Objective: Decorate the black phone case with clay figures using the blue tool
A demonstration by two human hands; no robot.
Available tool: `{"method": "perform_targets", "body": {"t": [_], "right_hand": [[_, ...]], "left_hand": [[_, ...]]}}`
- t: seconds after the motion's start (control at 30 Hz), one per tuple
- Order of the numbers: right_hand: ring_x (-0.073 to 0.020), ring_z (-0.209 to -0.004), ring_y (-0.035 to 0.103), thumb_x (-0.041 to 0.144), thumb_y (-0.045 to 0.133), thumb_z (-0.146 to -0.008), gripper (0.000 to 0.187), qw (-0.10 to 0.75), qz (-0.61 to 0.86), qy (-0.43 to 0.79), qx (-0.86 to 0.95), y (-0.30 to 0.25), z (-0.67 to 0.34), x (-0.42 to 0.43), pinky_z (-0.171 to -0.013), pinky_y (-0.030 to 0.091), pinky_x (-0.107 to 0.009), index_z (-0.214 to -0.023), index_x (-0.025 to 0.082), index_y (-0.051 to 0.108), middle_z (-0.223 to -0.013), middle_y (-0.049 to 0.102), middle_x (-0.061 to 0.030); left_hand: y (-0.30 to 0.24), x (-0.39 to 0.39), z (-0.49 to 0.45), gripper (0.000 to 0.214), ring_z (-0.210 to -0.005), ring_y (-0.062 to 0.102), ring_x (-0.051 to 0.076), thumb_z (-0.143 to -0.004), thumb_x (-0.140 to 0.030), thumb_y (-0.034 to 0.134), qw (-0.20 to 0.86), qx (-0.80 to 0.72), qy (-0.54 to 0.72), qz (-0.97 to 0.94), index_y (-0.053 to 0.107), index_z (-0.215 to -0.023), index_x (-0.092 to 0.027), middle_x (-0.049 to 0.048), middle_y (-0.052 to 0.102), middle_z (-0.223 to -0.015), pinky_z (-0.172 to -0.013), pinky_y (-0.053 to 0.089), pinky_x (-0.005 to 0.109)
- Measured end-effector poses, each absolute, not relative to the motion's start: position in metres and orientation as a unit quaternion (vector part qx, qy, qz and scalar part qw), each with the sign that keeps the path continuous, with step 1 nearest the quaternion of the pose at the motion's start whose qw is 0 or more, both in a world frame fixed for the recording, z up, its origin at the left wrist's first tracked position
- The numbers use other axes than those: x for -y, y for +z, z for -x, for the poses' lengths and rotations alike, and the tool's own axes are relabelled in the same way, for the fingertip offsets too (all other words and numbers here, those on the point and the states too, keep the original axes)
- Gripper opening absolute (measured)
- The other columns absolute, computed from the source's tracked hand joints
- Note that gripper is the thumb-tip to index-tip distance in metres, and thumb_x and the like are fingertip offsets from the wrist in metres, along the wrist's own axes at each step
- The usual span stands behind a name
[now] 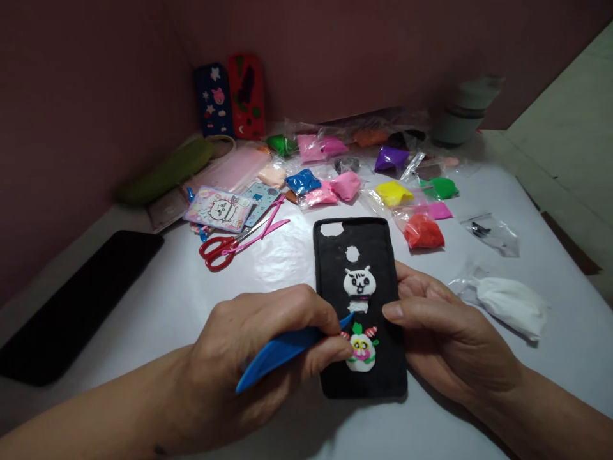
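Note:
A black phone case (335,377) lies tilted between my hands, decorated with clay figures. The upper one is a white animal face (359,282) with black markings and a small white body below it. Under that is a white figure (361,364) with a yellow and pink face, green bits and striped horns. My left hand (278,338) is closed on a blue clay modelling tool (282,358), whose pointed tip meets the small white body. My right hand (445,326) grips the case's right edge, thumb on the front and fingers partly hidden behind.
Red-handled scissors (218,252), a picture card (219,208) and a black slab (76,306) lie left. Several bagged clay lumps, including red (424,231) and white (512,303), spread across the back and right. Two decorated cases (246,96) lean on the wall.

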State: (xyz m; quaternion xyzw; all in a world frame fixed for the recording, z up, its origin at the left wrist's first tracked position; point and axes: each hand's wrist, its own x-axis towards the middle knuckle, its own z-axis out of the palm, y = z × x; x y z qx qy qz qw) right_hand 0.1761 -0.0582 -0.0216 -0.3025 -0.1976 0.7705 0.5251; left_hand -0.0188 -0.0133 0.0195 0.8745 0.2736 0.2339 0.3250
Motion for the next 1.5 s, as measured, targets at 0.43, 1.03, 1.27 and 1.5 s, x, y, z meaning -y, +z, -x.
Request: {"method": "perform_targets", "body": {"t": [0.43, 1.03, 1.27, 1.5], "right_hand": [[-0.02, -0.079, 0.066, 0.007, 0.064, -0.069, 0.032, 0.521, 0.33, 0.762, 0.196, -0.0224, -0.1777, 0.0595, -0.075, 0.051, -0.032, -0.099, 0.016, 0.065, -0.091, 0.07, -0.0067], [-0.0198, -0.079, 0.066, 0.006, 0.063, -0.069, 0.029, 0.524, 0.328, 0.763, 0.187, -0.0219, -0.1766, 0.0591, -0.075, 0.051, -0.032, -0.097, 0.013, 0.064, -0.089, 0.07, -0.0073], [-0.0182, -0.078, 0.066, 0.006, 0.063, -0.07, 0.03, 0.524, 0.313, 0.767, 0.2, -0.0228, -0.1767, 0.0586, -0.075, 0.051, -0.031, -0.099, 0.015, 0.066, -0.089, 0.071, -0.0067], [-0.0182, -0.078, 0.066, 0.005, 0.062, -0.07, 0.032, 0.524, 0.316, 0.765, 0.201, -0.0223, -0.1768, 0.0587, -0.074, 0.052, -0.029, -0.101, 0.013, 0.066, -0.09, 0.071, -0.0073]], "left_hand": [[0.0189, 0.0146, 0.0249, 0.003, -0.059, 0.064, 0.005, -0.084, -0.021, 0.066, 0.329, -0.286, 0.225, -0.871, 0.063, -0.083, -0.021, -0.0066, 0.07, -0.073, -0.055, 0.046, 0.01], [0.0171, 0.0132, 0.0212, 0.003, -0.057, 0.061, 0.004, -0.084, -0.014, 0.063, 0.322, -0.271, 0.222, -0.88, 0.063, -0.082, -0.016, -0.0038, 0.067, -0.069, -0.054, 0.045, 0.01], [0.019, 0.013, 0.0217, 0.004, -0.059, 0.062, 0.003, -0.083, -0.013, 0.064, 0.321, -0.264, 0.213, -0.884, 0.064, -0.083, -0.017, -0.0051, 0.068, -0.072, -0.057, 0.044, 0.008], [0.0185, 0.0133, 0.0234, 0.002, -0.059, 0.062, 0.004, -0.085, -0.016, 0.062, 0.311, -0.261, 0.206, -0.89, 0.063, -0.084, -0.018, -0.0054, 0.067, -0.071, -0.057, 0.044, 0.008]]}}
